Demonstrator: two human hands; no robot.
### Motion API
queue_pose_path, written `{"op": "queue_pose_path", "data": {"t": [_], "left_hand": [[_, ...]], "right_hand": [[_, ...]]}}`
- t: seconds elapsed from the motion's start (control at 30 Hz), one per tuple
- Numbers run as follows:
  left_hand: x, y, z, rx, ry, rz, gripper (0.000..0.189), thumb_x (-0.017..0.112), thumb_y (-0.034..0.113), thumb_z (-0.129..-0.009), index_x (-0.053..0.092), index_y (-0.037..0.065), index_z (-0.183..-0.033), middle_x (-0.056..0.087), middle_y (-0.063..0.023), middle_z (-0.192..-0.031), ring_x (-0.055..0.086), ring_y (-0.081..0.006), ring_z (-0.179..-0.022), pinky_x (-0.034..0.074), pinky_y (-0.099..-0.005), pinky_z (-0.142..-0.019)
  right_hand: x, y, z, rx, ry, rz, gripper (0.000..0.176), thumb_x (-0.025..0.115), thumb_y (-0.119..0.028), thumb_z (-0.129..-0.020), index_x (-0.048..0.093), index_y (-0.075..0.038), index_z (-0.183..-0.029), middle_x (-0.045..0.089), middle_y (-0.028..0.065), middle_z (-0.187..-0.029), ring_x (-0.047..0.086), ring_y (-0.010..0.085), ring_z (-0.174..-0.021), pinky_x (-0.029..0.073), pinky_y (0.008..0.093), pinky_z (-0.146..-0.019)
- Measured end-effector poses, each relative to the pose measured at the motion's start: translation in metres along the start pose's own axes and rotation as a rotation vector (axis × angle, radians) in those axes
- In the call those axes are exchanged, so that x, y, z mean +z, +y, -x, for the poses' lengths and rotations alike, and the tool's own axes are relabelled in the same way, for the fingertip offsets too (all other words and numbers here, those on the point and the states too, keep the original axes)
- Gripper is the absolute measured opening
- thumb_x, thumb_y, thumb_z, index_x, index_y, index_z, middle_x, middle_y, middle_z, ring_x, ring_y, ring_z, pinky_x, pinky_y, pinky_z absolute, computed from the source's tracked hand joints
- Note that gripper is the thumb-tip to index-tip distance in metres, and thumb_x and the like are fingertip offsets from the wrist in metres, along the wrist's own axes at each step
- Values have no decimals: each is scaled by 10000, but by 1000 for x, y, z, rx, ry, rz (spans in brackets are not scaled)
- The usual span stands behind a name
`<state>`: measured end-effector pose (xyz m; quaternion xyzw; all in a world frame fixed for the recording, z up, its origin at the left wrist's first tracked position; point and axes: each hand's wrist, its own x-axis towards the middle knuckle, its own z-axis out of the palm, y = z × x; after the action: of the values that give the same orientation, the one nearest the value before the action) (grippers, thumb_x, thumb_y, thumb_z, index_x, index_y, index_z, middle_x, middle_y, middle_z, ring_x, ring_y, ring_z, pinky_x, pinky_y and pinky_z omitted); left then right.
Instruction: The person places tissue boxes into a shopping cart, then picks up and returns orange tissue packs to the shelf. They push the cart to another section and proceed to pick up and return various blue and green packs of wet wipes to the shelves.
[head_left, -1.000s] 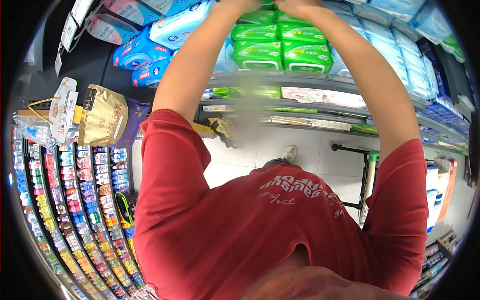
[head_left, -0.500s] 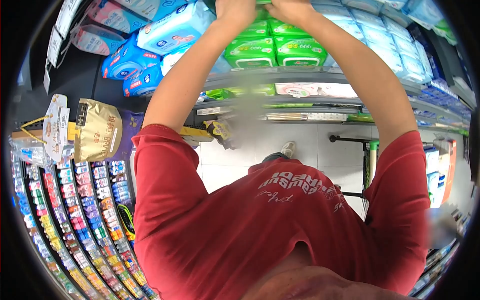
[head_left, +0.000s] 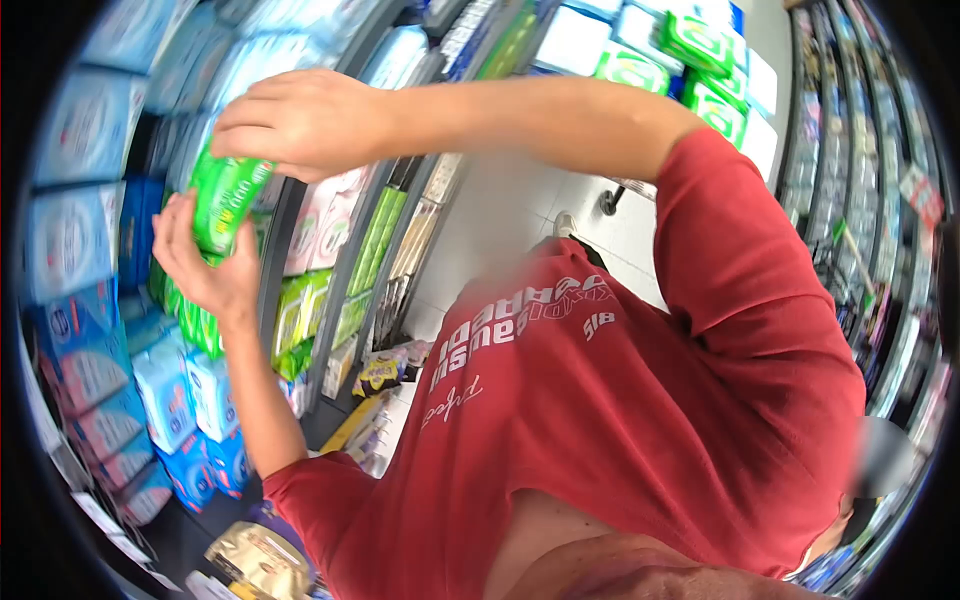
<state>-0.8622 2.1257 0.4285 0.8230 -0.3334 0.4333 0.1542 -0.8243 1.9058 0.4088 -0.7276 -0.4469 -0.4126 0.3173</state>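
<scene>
A green pack [head_left: 222, 200] with white and yellow print is held between my two hands at the shelf on the left. My right hand [head_left: 300, 122] is closed over its upper end, fingers wrapped over the edge. From below, my left hand [head_left: 208, 262] grips the lower end, with the thumb on one side and the fingers on the other. More green packs [head_left: 198, 325] stand on the shelf just below and behind my left hand. Light blue packs [head_left: 265, 62] lie beyond my right hand.
Blue and white packs [head_left: 172, 395] fill the lower left of the shelf. A dark shelf edge [head_left: 285, 225] runs beside my hands. A cart [head_left: 570, 40] loaded with white and green packs stands at upper right. Gold bag [head_left: 258, 558] at bottom left.
The view has turned, so the shelf now lies on the left and the loaded cart shows at upper right. Both hands and the green pack between them have come into fuller view.
</scene>
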Motion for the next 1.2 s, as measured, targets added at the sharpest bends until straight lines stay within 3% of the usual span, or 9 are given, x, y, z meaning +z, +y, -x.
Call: {"op": "queue_pose_path", "data": {"t": [0.17, 0.3, 0.37, 0.47, 0.63, 0.7, 0.93, 1.0, 1.2], "left_hand": [[85, 91, -22, -45, -171, 480, 560, 773, 3, -667, 590, 66, -1192, 577, -158, -1227, 552, -333, -1148, 433, -416, -990], [171, 175, -26, -223, -460, 977, 485, 797, 58, -707, 608, 45, -1153, 623, -131, -1144, 588, -293, -1094, 448, -376, -963], [195, 216, -32, -265, -605, 1056, 651, 836, 105, -695, 507, 41, -1253, 622, -137, -1138, 604, -240, -1058, 484, -340, -906], [235, 264, -37, -470, -810, 1339, 685, 833, 132, -739, 452, 8, -1294, 623, -153, -1146, 620, -192, -1026, 509, -298, -848], [281, 317, -57, -703, -1035, 1423, 511, 788, 202, -817, 530, -46, -1181, 660, -128, -1054, 652, -153, -941, 533, -268, -771], [291, 329, -64, -722, -1013, 1488, 517, 805, 244, -799, 563, -74, -1127, 682, -125, -1007, 674, -152, -855, 556, -268, -695], [313, 344, -72, -853, -1031, 1357, 449, 740, 356, -856, 639, -29, -1064, 661, -92, -1020, 655, -154, -911, 586, -315, -729], [316, 345, -71, -833, -1022, 1342, 444, 729, 345, -867, 641, -34, -1080, 660, -97, -1039, 652, -157, -918, 584, -317, -742], [315, 332, -64, -798, -992, 1353, 468, 717, 257, -876, 596, -65, -1194, 670, -114, -1055, 665, -165, -915, 592, -303, -747]], "right_hand": [[-103, -17, 101, 328, 74, 126, 504, 732, -66, -693, 570, -83, -1171, 613, 105, -1171, 616, 321, -1055, 525, 396, -881], [-189, -44, 179, 812, -19, 154, 485, 774, -155, -738, 561, -59, -1163, 613, 157, -1117, 609, 353, -1033, 516, 399, -860], [-220, -56, 203, 1100, -20, 235, 560, 799, -213, -745, 548, -47, -1217, 625, 174, -1113, 628, 329, -1010, 517, 380, -854], [-263, -62, 244, 1487, 120, 36, 631, 806, -159, -775, 498, -29, -1311, 647, 109, -1105, 644, 162, -947, 523, 300, -832], [-303, -49, 283, 1624, 272, 152, 693, 791, -325, -806, 522, 50, -1323, 673, 80, -930, 624, 117, -825, 491, 251, -709], [-311, -40, 292, 1632, 314, 186, 880, 797, -499, -710, 532, 107, -1289, 669, 114, -810, 635, 162, -703, 506, 311, -632], [-319, -17, 294, 1668, 337, 246, 685, 769, -481, -770, 654, 98, -1118, 679, 103, -773, 637, 136, -709, 493, 274, -614], [-315, -17, 289, 1645, 183, 560, 739, 735, -559, -760, 661, 89, -1109, 691, 136, -764, 668, 203, -717, 514, 323, -647], [-310, -22, 290, 1649, 169, 592, 680, 709, -591, -763, 697, 6, -1087, 697, 112, -783, 672, 239, -708, 520, 351, -670]]}}
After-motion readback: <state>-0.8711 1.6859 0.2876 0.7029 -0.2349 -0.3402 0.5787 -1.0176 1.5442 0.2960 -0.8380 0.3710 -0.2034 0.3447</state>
